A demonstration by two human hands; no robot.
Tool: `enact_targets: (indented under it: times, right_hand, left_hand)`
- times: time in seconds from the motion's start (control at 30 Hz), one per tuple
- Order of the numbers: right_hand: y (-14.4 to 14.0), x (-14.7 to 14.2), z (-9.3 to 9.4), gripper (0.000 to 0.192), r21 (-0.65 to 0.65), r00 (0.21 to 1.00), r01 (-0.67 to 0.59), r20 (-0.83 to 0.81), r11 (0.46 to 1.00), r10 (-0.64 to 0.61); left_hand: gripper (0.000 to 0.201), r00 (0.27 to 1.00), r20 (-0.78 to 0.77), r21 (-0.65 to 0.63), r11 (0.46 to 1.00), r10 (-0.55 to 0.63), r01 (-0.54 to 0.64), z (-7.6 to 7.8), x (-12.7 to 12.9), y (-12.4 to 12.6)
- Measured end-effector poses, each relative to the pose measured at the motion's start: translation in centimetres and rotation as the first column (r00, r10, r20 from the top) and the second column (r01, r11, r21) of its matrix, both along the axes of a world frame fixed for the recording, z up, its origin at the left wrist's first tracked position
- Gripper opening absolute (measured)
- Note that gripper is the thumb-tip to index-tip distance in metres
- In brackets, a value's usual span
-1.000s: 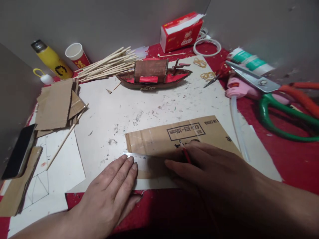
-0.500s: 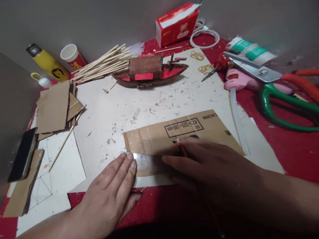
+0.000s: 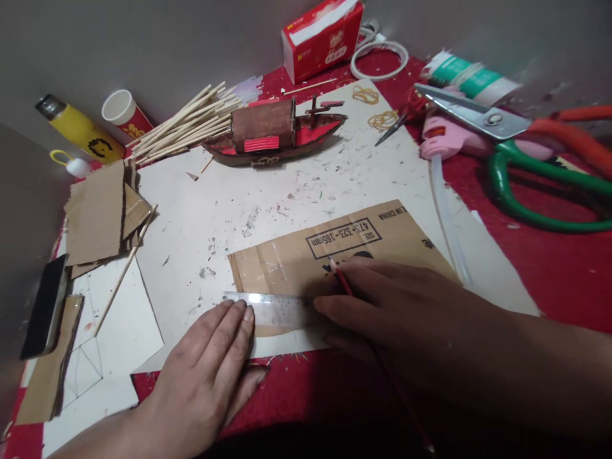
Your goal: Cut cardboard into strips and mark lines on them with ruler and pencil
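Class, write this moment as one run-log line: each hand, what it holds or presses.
left hand: flat on clear ruler | right hand: grip on red pencil | both over cardboard sheet

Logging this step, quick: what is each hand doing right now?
Left hand: open, flat, fingertips pressing the ruler onto the cardboard.
Right hand: closed on a red pencil.

Dim, warm light; blurred, stretched edges; deep shadow along the bottom.

red table [image 3: 549, 274] — white sheet [image 3: 287, 191] | scissors [image 3: 516, 166] | tissue box [image 3: 322, 38] | yellow bottle [image 3: 79, 127] — skewers [image 3: 184, 124]
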State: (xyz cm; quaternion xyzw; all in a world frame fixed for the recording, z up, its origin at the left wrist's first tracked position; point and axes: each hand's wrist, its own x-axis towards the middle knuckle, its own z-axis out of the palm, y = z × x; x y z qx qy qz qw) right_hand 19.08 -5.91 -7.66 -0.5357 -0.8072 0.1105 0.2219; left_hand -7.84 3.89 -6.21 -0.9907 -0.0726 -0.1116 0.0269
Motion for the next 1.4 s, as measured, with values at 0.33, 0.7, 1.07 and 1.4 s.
enact_targets:
  times: [0.33,0.7,1.07,1.4]
  right_hand:
    - [-0.06,-0.12,-0.27,0.013,0.010,0.999,-0.021,-0.050,1.000,0.021]
    - [-0.25,-0.14,-0.42,0.011,-0.012,0.998,0.003,-0.062,1.000,-0.003]
    - [-0.29,-0.06,-0.52,0.009,-0.023,0.998,-0.011,-0.066,1.000,0.009]
    - [-0.29,-0.09,-0.72,0.011,-0.018,0.996,-0.013,-0.088,1.000,0.011]
  left_hand:
    - [0.040,0.999,0.031,0.009,1.000,0.011,-0.012,-0.17,0.12,-0.03]
    - [0.046,0.998,-0.047,-0.008,0.999,0.036,-0.036,0.03,-0.06,0.00]
    - [0.044,0.999,-0.042,-0.019,1.000,0.008,-0.009,-0.05,0.08,0.02]
    - [0.040,1.000,-0.016,0.046,0.999,0.010,-0.009,0.13,0.16,-0.29]
